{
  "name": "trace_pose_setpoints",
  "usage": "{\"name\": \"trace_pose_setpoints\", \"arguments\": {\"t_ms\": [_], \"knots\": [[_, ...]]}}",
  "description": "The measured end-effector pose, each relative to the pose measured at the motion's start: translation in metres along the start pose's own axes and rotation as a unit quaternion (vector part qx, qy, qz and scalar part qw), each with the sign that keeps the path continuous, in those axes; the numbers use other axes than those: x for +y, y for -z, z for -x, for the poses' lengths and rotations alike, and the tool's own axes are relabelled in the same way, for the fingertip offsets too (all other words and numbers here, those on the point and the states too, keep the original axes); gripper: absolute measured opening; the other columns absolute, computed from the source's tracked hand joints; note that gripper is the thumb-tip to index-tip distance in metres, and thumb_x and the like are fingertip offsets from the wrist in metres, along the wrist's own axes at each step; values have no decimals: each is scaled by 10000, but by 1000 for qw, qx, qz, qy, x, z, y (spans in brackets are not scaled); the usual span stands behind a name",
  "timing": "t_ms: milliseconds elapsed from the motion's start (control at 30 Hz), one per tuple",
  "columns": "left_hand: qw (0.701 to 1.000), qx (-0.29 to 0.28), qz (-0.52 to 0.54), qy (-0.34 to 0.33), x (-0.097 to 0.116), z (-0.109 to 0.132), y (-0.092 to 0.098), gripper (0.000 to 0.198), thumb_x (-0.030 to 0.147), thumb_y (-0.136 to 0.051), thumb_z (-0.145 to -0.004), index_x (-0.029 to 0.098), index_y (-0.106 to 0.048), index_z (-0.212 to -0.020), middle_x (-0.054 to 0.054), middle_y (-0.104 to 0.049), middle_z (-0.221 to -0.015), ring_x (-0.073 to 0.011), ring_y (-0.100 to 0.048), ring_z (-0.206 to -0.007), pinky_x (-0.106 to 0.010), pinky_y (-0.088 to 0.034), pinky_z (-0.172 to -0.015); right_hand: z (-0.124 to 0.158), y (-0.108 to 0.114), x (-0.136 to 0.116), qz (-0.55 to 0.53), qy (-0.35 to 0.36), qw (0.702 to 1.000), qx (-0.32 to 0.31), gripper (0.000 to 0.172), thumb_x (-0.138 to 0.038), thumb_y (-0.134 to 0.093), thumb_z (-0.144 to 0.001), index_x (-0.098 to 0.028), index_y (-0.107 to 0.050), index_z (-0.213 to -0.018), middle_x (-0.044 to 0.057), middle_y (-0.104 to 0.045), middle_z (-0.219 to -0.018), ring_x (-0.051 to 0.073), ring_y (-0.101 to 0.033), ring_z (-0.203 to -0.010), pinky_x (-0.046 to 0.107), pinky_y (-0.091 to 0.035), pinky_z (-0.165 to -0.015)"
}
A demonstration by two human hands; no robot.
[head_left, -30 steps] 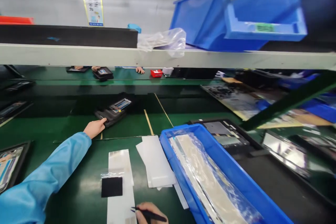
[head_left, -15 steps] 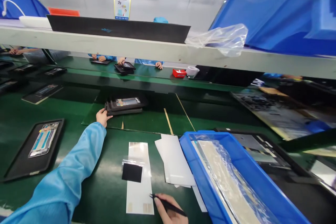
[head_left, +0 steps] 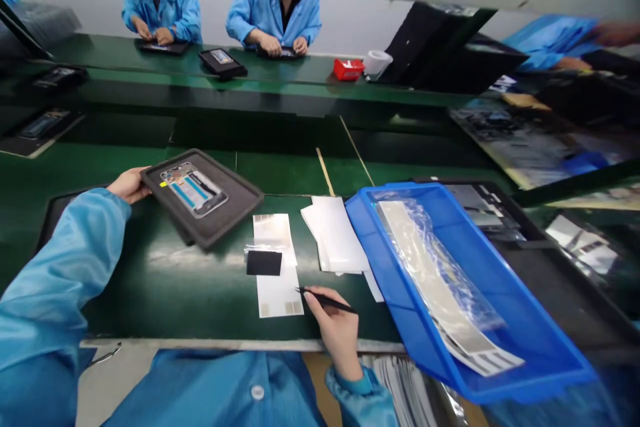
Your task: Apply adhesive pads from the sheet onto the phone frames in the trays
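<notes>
My left hand (head_left: 131, 185) grips the left edge of a black tray (head_left: 235, 195), which is tilted and raised over the green bench. In the tray lies a phone frame (head_left: 196, 191) with blue strips and a small yellow tab. Between the fingers of my right hand (head_left: 336, 327) is a pair of black tweezers (head_left: 330, 302), the tips close to the right edge of a white sheet (head_left: 281, 293). A black square (head_left: 264, 263) lies across that sheet, with clear film along its upper edge. Beneath my left forearm, another black tray (head_left: 56, 217) is partly hidden.
A blue bin (head_left: 505, 280) holding long strips in clear plastic stands at the right, beside white sheets (head_left: 341, 240). Across the bench, co-workers in blue (head_left: 275, 20) handle black trays. A red box (head_left: 349, 69) and a white roll (head_left: 377, 63) sit at the far side.
My left hand has brought the black tray with the phone frame nearer, up from the stack's place farther back. The view has tipped downward. My right hand still holds the tweezers by the sheet.
</notes>
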State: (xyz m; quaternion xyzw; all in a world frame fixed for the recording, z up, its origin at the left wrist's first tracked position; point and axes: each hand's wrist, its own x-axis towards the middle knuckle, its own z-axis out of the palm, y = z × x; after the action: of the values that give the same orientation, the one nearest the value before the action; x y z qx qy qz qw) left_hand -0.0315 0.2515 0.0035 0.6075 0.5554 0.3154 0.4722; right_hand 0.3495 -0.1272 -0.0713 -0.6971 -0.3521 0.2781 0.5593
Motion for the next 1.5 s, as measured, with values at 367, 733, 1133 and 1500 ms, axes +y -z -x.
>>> {"name": "trace_pose_setpoints", "arguments": {"t_ms": [367,733,1133,1500], "knots": [[969,-212,-61,113,-8,58,-34,539,547,-815,-686,179,-746,-1073,-76,-767,-1060,-268,-690,-997,-395,-573,-930,4,-3,-5,-8,-39,999,12,191,-348,-833,-747,-189,-765,-828,80,-791,-841,236,-756,-803,387,-631,-769],[782,-322,-431,-315,88,126,-188,385,426,-647,-903,172,-618,-1191,-95,-661,-1201,-298,-594,-1139,-420,-471,-961,-15,-31,-40,-62,5,998,29,134,-295,-832,-765,-214,-751,-834,43,-779,-839,224,-764,-803,401,-635,-799],[827,-282,-369,-317,73,128,-227,172,340,-624,-935,221,-744,-962,-27,-769,-952,-192,-707,-911,-291,-521,-782,-40,-43,-45,-98,63,993,4,107,-262,-802,-807,-235,-747,-895,42,-777,-898,225,-756,-863,407,-633,-835],[831,-282,-365,-312,79,130,-231,160,307,-644,-919,221,-776,-892,-14,-784,-865,-189,-726,-823,-277,-514,-693,-47,-45,-50,-76,119,990,-5,125,-181,-805,-797,-248,-752,-888,39,-782,-878,232,-758,-837,418,-636,-794]]}}
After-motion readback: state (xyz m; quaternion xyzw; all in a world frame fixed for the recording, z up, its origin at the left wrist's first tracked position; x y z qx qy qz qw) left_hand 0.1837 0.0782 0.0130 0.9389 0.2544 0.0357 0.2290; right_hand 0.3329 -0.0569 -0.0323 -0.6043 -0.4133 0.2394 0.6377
